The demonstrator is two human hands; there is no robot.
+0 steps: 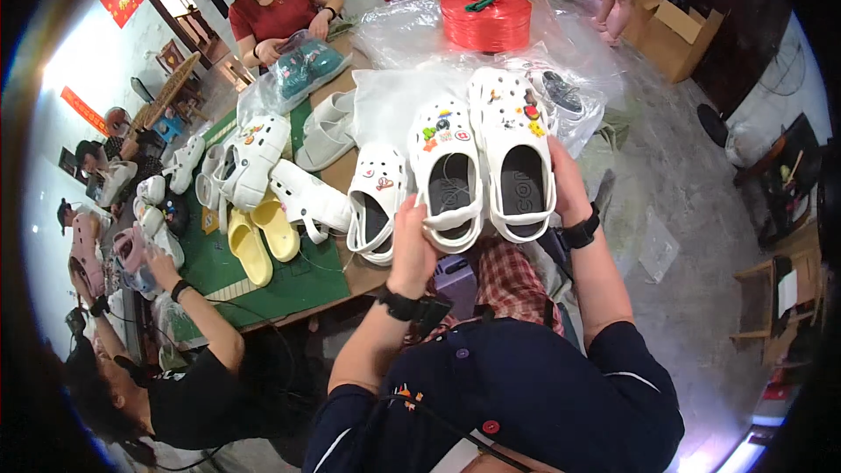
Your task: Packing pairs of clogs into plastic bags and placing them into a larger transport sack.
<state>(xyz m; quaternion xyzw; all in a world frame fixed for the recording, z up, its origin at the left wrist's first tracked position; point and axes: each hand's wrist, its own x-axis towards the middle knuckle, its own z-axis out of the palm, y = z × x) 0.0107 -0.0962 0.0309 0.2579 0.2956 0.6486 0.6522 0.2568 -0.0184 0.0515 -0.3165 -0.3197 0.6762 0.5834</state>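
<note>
A pair of white clogs with colourful charms on the toes is held side by side in front of me, dark insoles facing up. My left hand [413, 248] is closed on the heel end of the left clog [448, 166]. Along the outer side of the right clog [512, 136] my right hand [569, 182] is wrapped, its fingers partly hidden by the shoe. Just left of my left hand, another white clog [378, 197] with charms rests at the table edge. A whitish plastic bag [394, 101] lies behind the clogs.
More white clogs [317, 196] and yellow clogs [254, 241] lie on the green table mat [307, 285]. A red twine roll [486, 17] stands at the back. Across the table a person [285, 4] handles bagged teal shoes; at left another person's hand [162, 270] is near pinkish clogs.
</note>
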